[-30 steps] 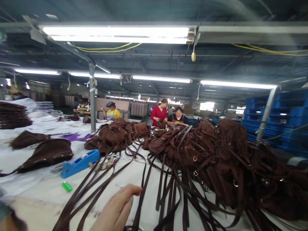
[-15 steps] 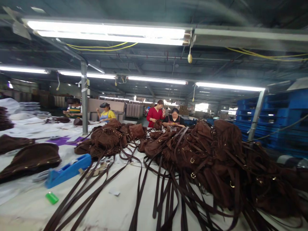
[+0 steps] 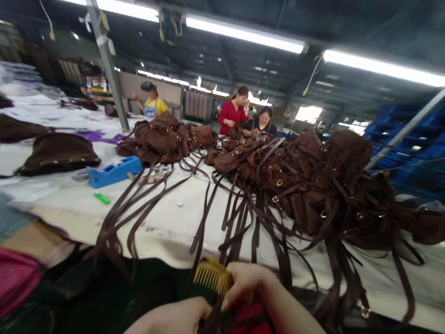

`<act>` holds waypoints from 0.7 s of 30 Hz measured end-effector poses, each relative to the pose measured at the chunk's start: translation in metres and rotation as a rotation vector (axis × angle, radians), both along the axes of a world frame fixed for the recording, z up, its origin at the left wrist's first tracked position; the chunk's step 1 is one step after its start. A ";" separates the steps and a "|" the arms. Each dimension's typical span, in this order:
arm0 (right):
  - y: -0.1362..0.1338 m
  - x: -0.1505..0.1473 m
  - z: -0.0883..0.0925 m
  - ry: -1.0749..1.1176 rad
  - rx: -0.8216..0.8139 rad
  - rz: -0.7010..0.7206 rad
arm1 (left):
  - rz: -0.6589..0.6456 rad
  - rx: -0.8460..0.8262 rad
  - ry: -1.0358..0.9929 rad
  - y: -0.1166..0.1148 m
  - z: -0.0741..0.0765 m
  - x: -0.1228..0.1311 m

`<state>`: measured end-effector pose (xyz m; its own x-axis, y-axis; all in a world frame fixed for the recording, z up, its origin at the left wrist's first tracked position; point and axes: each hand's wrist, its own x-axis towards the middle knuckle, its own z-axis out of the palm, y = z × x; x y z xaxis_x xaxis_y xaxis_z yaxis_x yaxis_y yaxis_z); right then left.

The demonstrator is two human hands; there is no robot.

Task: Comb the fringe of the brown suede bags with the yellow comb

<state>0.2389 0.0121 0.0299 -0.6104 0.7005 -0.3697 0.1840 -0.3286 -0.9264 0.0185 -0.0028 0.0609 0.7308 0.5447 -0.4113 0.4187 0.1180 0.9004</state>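
A yellow wide-toothed comb (image 3: pixel 212 275) juts leftward from my right hand (image 3: pixel 251 279), whose fingers are closed around it, just off the table's front edge. Lower down, my left hand (image 3: pixel 189 311) is closed on dark brown strips (image 3: pixel 214 317); the frame's bottom edge cuts off most of what it holds. Some red fabric (image 3: pixel 255 317) shows under my right wrist. In front of both hands, a large heap of brown fringed bags (image 3: pixel 306 195) with gold-coloured fittings lies on the table (image 3: pixel 167 227), long straps trailing over its edge.
On the left are a blue tape dispenser (image 3: pixel 114 172), a small green object (image 3: pixel 102 198) and a single brown bag (image 3: pixel 62 153). A metal post (image 3: pixel 109 65) rises behind them. Several people are at the far side. Blue pallets (image 3: pixel 410 125) stand at the right.
My view has tilted down, bringing the front edge of the table into sight. Both hands, the comb and the brown strips have come into view at the bottom.
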 end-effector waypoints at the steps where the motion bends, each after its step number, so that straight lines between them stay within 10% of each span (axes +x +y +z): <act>1: 0.005 -0.003 -0.002 -0.027 -0.047 0.118 | -0.069 -0.023 0.025 -0.001 -0.006 0.003; 5: 0.018 -0.014 -0.008 -0.116 0.018 0.138 | -0.118 -0.132 -0.104 0.001 -0.030 0.002; 11: -0.013 -0.029 -0.004 -0.402 0.531 -0.327 | 0.300 -0.483 -0.371 -0.002 -0.065 -0.030; 21: -0.053 -0.076 -0.051 -0.840 0.784 0.139 | 0.613 -0.725 -0.531 -0.028 -0.103 -0.037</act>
